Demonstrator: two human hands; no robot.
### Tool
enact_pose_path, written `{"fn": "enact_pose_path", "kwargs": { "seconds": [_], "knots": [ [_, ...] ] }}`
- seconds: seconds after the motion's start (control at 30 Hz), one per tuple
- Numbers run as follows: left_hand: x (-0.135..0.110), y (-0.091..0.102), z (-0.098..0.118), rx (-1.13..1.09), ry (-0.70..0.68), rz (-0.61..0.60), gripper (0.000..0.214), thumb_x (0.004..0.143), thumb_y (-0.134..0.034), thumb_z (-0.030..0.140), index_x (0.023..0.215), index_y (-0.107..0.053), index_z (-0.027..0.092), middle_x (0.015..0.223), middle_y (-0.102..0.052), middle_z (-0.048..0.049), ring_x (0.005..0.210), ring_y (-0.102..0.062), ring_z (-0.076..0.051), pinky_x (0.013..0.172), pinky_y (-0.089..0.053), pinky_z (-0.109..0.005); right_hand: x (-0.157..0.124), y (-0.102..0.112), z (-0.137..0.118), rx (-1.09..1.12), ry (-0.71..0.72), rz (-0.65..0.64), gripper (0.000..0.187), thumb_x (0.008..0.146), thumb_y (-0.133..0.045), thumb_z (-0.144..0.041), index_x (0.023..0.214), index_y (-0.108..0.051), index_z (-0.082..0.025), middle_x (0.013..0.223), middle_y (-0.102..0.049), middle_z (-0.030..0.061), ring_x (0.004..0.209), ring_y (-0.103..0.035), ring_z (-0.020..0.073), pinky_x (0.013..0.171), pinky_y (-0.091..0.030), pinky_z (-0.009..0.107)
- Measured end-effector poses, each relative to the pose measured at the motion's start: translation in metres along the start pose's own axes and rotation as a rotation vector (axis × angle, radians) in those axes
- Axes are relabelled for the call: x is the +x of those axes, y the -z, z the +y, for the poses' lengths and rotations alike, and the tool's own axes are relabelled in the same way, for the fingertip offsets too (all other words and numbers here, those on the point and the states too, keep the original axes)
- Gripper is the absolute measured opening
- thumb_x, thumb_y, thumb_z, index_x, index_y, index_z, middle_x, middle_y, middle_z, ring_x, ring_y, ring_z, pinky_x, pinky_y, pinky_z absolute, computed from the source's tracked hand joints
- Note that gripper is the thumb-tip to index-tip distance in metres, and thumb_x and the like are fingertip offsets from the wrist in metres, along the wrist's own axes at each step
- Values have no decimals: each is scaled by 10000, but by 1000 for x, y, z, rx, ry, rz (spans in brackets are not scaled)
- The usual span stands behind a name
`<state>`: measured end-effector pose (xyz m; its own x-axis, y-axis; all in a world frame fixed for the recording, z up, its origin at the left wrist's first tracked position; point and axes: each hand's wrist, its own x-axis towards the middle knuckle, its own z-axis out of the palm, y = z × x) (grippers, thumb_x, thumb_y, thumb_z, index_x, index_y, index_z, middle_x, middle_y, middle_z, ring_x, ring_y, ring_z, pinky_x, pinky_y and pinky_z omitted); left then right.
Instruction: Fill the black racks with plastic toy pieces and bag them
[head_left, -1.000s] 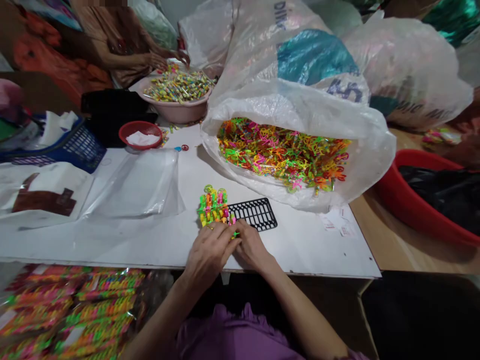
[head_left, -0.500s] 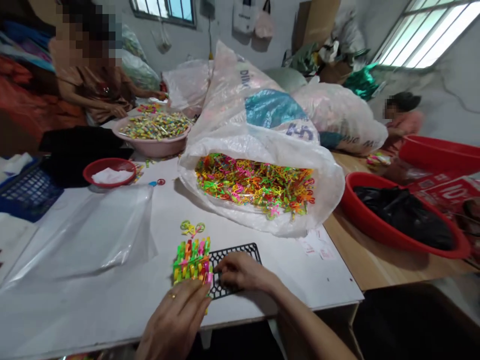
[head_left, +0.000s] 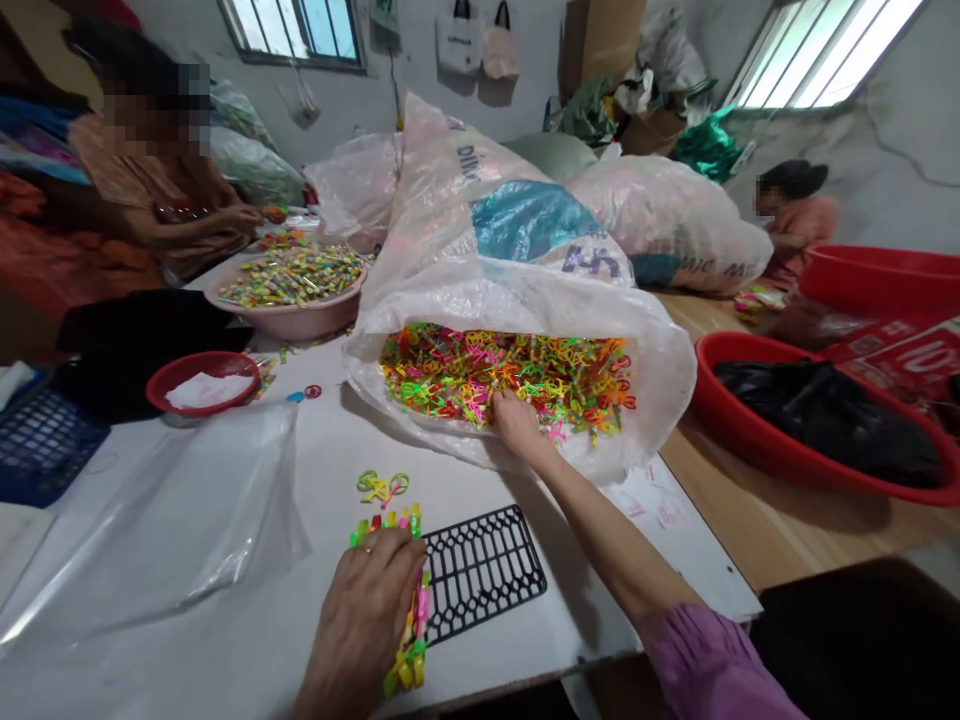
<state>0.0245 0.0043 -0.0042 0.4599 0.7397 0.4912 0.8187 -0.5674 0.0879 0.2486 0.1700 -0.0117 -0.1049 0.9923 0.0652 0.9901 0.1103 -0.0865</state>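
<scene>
My left hand (head_left: 375,590) lies across a row of brightly coloured plastic pieces (head_left: 412,668), its fingers stretched over them and close together. Those pieces cover the left part of a black plastic grid rack (head_left: 486,570), whose right part is bare. My right hand (head_left: 516,418) is at the mouth of a large white woven sack (head_left: 664,385). Its fingers are bent closed at the front of a heap of small colourful plastic pieces (head_left: 450,375); what they hold is too small to make out. A loose yellow-green piece with two rings (head_left: 382,487) lies behind the rack.
Clear plastic bags (head_left: 187,510) cover the table's left side. Beyond them stand a small red bowl (head_left: 157,385) and a pink basin (head_left: 292,320) of small pieces. To the right is a red tub (head_left: 720,420) holding a black bag. Two other people sit farther back.
My right hand has left the black rack and moved up and away into the sack's mouth. My left hand has shifted forward over the pieces, and the rack's grid is uncovered.
</scene>
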Motion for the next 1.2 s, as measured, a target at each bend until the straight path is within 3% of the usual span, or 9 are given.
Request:
{"fn": "enact_pose_path", "kwargs": {
  "seconds": [0.17,0.33,0.53,0.67,0.8,0.93,1.0,1.07,1.2],
  "knots": [
    [1,1,-2,-75,16,-37,270,911,-355,205,878,-623,210,783,-642,-19,749,-575,-162,679,-419,-304,-46,3,9,-8,6,25,225,880,-406,-166,1068,-530,-169,1037,-581,107,921,-563,201,750,-412,275],
    [-4,1,-1,-67,13,-21,256,915,-365,223,902,-620,200,824,-658,-17,777,-589,-164,734,-422,-310,-81,-6,10,206,-78,-53,251,858,-462,-242,1071,-582,-184,1013,-599,78,863,-581,179,712,-408,254],
    [-22,3,0,-96,16,-38,213,906,-412,249,952,-613,200,873,-664,-23,824,-591,-162,795,-422,-303,-84,-3,15,397,-200,45,213,765,-525,-226,949,-622,-176,922,-633,58,812,-582,171,693,-406,249],
    [-26,6,1,-109,22,-50,194,894,-440,249,977,-612,213,903,-667,-17,847,-596,-156,805,-428,-291,-82,7,18,469,-349,122,249,788,-504,-307,968,-599,-164,837,-657,51,734,-587,171,667,-408,255],
    [-27,6,1,-76,19,-43,234,905,-418,286,1006,-611,200,928,-667,-30,863,-603,-166,820,-425,-304,-81,21,21,409,-243,-19,193,746,-558,-277,895,-631,-180,828,-666,58,766,-592,188,650,-391,254],
    [-29,2,-2,-68,-15,-40,248,908,-409,299,993,-621,203,938,-665,-35,878,-597,-175,820,-422,-314,-79,26,32,475,-270,209,215,769,-542,-305,934,-610,-184,829,-648,33,738,-569,155,640,-372,237],
    [-29,1,-3,-67,-5,-55,239,906,-412,286,990,-620,202,939,-661,-37,877,-591,-179,827,-419,-325,-79,25,33,514,-217,153,165,727,-580,-274,857,-608,-177,759,-627,17,682,-542,142,611,-355,228],
    [-27,3,0,-68,2,-71,226,905,-416,273,983,-615,201,940,-659,-35,881,-585,-180,828,-417,-327,-85,25,27,620,-155,66,104,695,-600,-254,755,-581,-171,673,-581,-9,612,-501,122,569,-334,215],
    [-21,13,8,-90,40,-137,204,902,-426,263,946,-610,186,895,-656,-35,859,-581,-179,817,-419,-318,-122,27,-10,937,-52,72,180,726,-586,-340,749,-522,-174,624,-498,-45,554,-436,95,521,-311,196]
  ]
}}
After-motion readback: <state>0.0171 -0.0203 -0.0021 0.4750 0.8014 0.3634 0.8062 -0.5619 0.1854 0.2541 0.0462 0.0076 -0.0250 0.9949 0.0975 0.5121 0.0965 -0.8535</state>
